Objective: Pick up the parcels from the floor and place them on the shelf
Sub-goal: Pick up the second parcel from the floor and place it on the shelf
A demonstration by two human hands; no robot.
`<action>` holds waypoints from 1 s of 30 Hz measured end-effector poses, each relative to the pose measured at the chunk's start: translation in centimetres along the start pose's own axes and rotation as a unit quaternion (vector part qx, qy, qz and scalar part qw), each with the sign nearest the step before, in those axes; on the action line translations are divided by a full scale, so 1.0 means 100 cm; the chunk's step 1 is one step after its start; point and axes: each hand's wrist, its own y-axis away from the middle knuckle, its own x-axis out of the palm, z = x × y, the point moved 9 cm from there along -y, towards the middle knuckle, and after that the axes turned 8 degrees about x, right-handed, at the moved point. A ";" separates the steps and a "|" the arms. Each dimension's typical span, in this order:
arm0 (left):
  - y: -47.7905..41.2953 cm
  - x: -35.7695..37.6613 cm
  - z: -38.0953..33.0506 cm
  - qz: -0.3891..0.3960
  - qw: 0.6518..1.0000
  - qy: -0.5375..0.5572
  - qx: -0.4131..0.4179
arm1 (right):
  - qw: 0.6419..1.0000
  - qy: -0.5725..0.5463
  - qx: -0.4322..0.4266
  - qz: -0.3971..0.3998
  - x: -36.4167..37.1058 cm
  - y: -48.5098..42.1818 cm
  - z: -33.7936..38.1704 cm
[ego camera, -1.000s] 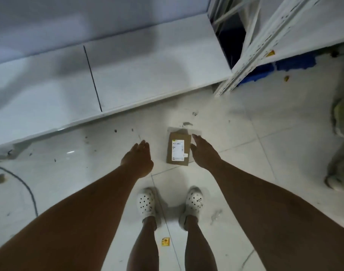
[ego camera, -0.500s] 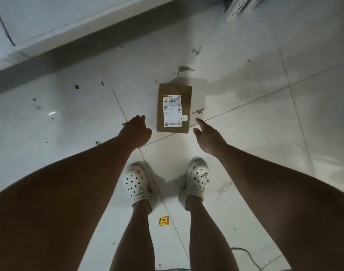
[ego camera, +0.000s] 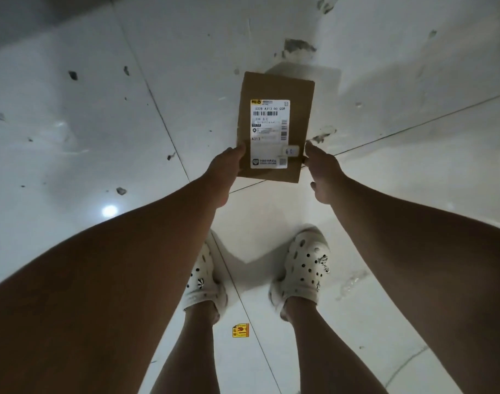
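— Where's the parcel (ego camera: 274, 126) from where you sit?

— Straight ahead of me, a flat brown cardboard one with a white shipping label (ego camera: 269, 134) facing up. It sits between my two hands, over the pale tiled floor (ego camera: 87, 123). Whether its far end touches the tiles I cannot tell.

— And the hands?

— My left hand (ego camera: 224, 173) is pressed against the near left edge, thumb lying on the top face beside the label. My right hand (ego camera: 322, 172) is at the near right edge, fingertips touching the cardboard near the small tag that sticks out of the label. Both are closed onto the parcel from opposite sides; the fingers underneath are hidden from me.

— Anything else around?

— My feet in white perforated clogs (ego camera: 302, 265) below the parcel, apart from it, and a small yellow sticker (ego camera: 240, 330) on the tiles between my legs. Dark scuffs dot the floor, and a bright light reflection (ego camera: 109, 211) sits off to the left
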 end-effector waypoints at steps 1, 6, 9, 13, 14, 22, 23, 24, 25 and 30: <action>-0.002 0.001 0.003 -0.001 1.000 0.008 -0.002 | 1.000 0.002 0.003 0.009 0.002 0.000 -0.002; 0.010 -0.016 0.021 -0.019 0.999 0.014 -0.031 | 0.999 0.009 0.035 0.040 0.010 0.009 -0.016; 0.031 -0.024 0.026 -0.007 0.995 0.077 -0.059 | 0.994 -0.024 0.053 0.092 0.024 0.035 -0.023; 0.060 -0.024 0.028 0.045 0.975 0.195 -0.095 | 0.987 -0.073 0.022 0.144 0.038 0.063 -0.019; 0.067 -0.027 0.028 0.052 0.974 0.200 -0.095 | 0.985 -0.063 0.009 0.158 0.041 0.070 -0.015; 0.126 -0.065 -0.013 0.044 0.973 0.222 -0.040 | 0.971 -0.030 0.011 0.235 0.037 0.156 0.023; 0.135 -0.068 -0.023 0.044 0.972 0.229 -0.036 | 0.970 -0.042 0.006 0.240 0.033 0.168 0.028; 0.145 -0.070 -0.033 0.047 0.969 0.239 -0.031 | 0.969 -0.057 -0.003 0.241 0.028 0.179 0.034; 0.155 -0.070 -0.043 0.051 0.968 0.244 -0.026 | 0.968 -0.067 -0.014 0.243 0.024 0.191 0.042; 0.212 -0.077 -0.096 0.073 0.971 0.227 0.029 | 0.962 -0.100 -0.075 0.242 0.003 0.252 0.077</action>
